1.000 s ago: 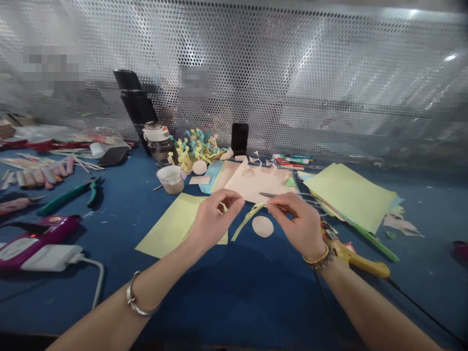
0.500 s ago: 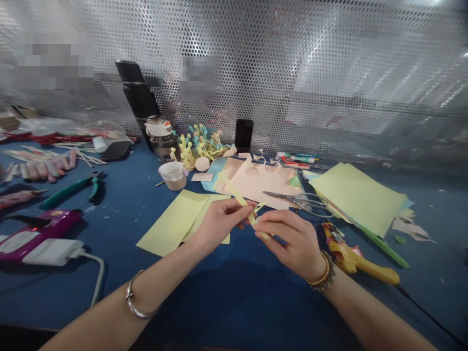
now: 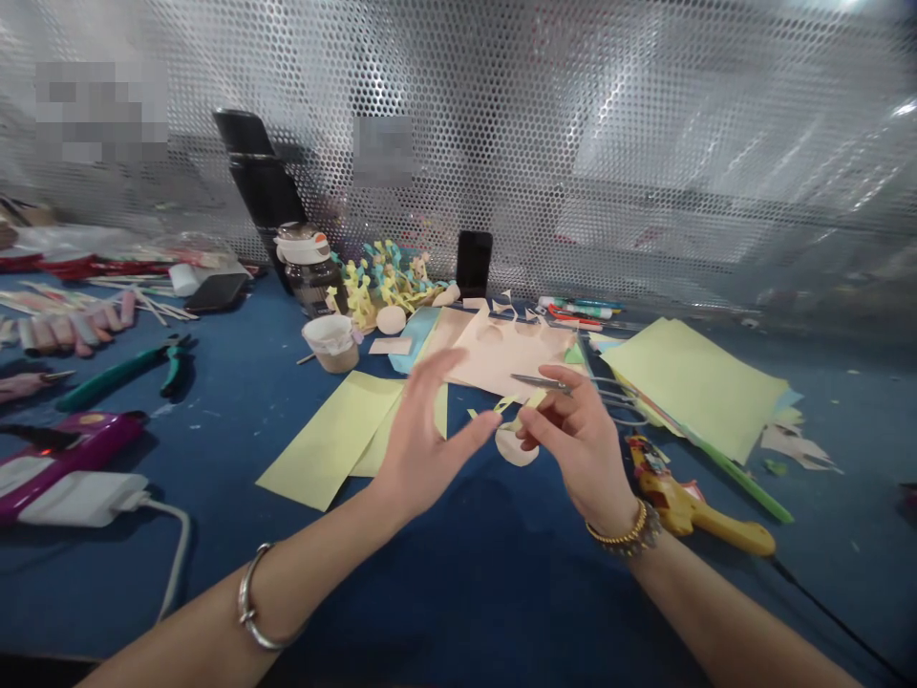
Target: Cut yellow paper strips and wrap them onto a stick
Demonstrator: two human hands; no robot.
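Observation:
My left hand (image 3: 422, 435) is spread, thumb and fingers apart, with nothing held. My right hand (image 3: 577, 444) pinches a narrow yellow paper strip (image 3: 528, 409) between its fingertips. Just below those fingers is a pale round paper piece (image 3: 517, 447); whether the hand also touches it cannot be made out. Yellow sheets (image 3: 330, 435) lie left of my left hand. Behind my hands is a pink cut-out sheet (image 3: 501, 354), and the scissors (image 3: 537, 381) rest on it, partly hidden by my right hand.
A yellow glue gun (image 3: 716, 526) lies right of my right wrist, near a yellow paper stack (image 3: 702, 377). Further left are a paper-lined cup (image 3: 333, 344), green pliers (image 3: 121, 376) and a purple power strip (image 3: 93, 449). A phone (image 3: 474, 265) stands at the back.
My left hand has let go of the yellow strip, opened and drawn slightly left. My right hand has turned and lifted its fingers, and the pale round piece now shows beneath them.

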